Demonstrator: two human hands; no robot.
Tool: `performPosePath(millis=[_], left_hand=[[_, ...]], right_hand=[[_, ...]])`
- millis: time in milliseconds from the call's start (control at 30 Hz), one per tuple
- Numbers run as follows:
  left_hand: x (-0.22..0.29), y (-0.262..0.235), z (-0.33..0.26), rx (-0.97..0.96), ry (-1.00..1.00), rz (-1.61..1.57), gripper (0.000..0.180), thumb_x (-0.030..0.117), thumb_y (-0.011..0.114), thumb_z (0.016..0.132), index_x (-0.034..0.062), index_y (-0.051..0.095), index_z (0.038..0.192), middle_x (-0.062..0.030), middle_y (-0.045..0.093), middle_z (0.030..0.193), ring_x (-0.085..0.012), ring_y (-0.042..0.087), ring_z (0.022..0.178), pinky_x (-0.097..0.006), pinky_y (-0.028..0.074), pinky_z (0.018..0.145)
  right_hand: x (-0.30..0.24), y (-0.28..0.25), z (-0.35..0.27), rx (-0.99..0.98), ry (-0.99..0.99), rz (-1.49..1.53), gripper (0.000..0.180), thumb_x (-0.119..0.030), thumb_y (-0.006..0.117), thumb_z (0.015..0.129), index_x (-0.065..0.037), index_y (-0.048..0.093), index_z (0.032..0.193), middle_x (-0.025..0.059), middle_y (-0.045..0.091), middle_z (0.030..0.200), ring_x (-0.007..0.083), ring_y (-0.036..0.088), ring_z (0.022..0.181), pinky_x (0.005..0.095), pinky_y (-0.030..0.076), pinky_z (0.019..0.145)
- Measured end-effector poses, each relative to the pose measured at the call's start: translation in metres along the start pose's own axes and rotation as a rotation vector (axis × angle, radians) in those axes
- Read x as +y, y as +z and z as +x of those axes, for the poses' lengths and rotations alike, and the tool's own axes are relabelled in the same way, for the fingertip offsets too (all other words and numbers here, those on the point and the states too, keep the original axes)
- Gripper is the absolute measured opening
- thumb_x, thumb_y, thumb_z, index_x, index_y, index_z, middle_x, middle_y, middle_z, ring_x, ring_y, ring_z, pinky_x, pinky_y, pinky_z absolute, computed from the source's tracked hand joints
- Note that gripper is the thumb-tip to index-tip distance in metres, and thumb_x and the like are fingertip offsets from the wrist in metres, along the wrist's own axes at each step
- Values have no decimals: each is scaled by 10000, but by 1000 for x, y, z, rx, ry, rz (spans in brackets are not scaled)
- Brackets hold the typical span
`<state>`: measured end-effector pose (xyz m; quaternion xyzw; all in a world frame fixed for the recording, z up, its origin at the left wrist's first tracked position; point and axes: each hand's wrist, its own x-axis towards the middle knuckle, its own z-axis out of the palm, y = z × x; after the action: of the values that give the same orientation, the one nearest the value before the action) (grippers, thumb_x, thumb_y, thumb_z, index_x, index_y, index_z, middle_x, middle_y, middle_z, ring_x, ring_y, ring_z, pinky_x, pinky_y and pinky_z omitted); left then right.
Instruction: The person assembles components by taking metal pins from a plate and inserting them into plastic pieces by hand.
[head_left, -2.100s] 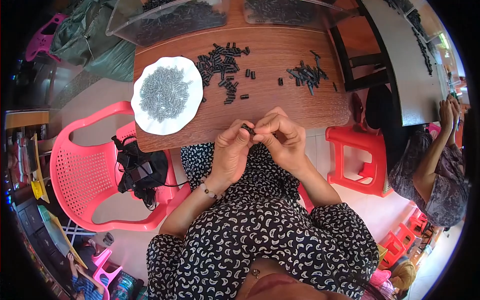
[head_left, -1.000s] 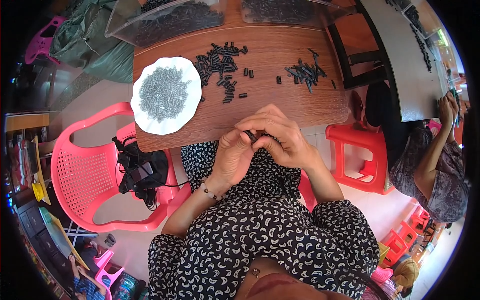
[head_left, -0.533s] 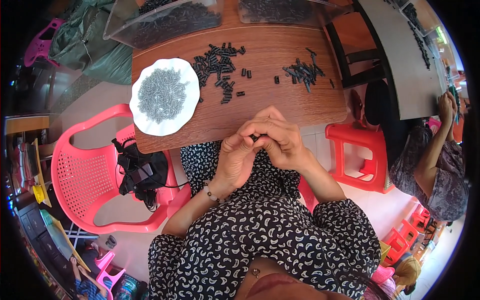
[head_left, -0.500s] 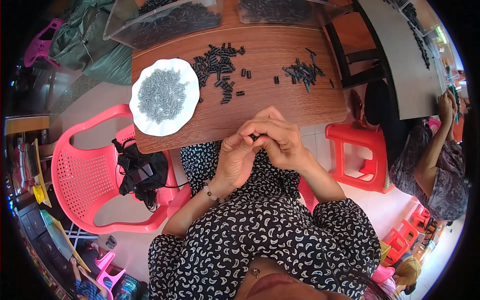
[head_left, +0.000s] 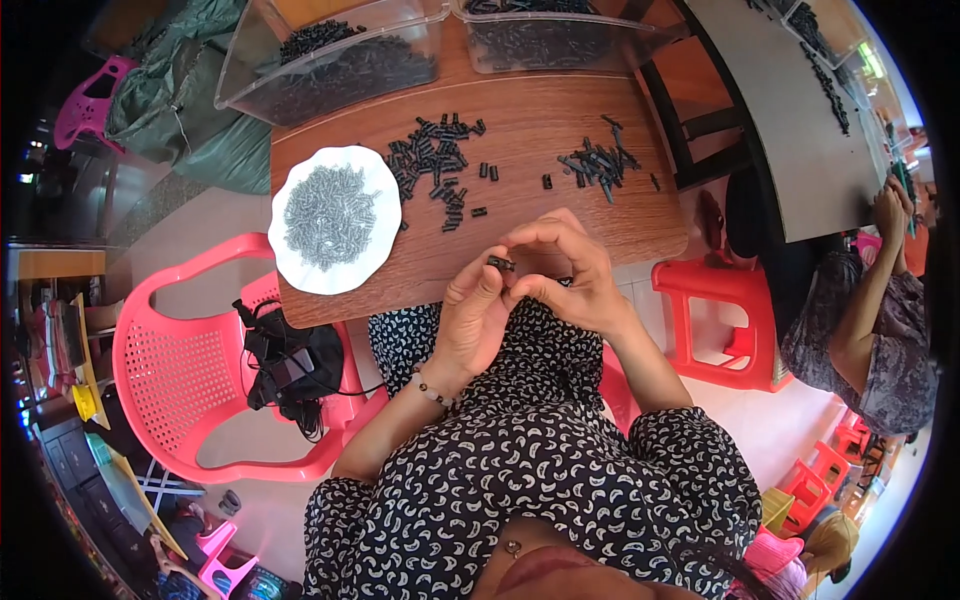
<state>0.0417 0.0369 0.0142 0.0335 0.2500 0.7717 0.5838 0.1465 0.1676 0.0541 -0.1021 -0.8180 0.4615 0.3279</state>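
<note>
Between its thumb and forefinger, my left hand (head_left: 473, 318) pinches a small black cylindrical part (head_left: 500, 263) over the table's near edge. My right hand (head_left: 575, 275) curves around the part's right side, thumb and forefinger apart with a gap between them. Its thumb tip is close to my left thumb. Beyond my hands lies a loose pile of short black cylindrical parts (head_left: 428, 152), a few scattered singly. Farther right is a heap of thin dark stick-like pieces (head_left: 600, 164). A white wavy-rimmed plate (head_left: 384, 262) at the left holds many tiny silvery-grey pieces (head_left: 330, 215).
Two clear plastic bins (head_left: 330, 85) of black parts stand at the brown table's (head_left: 560, 225) far edge. A pink chair (head_left: 180, 350) with a black bag (head_left: 300, 365) is at left, a red stool (head_left: 715, 320) at right. Another person (head_left: 850, 330) sits at the grey table (head_left: 800, 140).
My right fingers have come away from the small black part and spread apart. The part now shows more plainly in my left fingertips. The whole view has shifted slightly.
</note>
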Motion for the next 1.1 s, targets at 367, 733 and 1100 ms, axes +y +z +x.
performPosePath(millis=[367,733,1100], left_hand=[[-3,-5,5,-33,-4,-2,316,226,623,931,64,581,1199,-18,593,1119,-142,554,1043,-316,448,927],[4,-13,12,36,-69,-46,350,306,553,970,86,558,1242,20,580,1032,-125,485,899,-289,407,818],[10,-25,20,-35,-151,-11,420,203,514,985,40,451,1367,-27,587,1139,-134,543,993,-288,444,872]], right_hand=[[4,1,-4,46,1,-66,216,-124,767,742,-58,636,901,49,659,891,241,574,847,353,451,773],[13,-4,6,90,11,-59,140,-140,731,800,-56,636,862,42,628,837,229,539,850,345,447,754],[18,-84,96,342,-259,-493,98,-112,732,755,-53,667,797,89,653,773,250,592,772,352,476,706]])
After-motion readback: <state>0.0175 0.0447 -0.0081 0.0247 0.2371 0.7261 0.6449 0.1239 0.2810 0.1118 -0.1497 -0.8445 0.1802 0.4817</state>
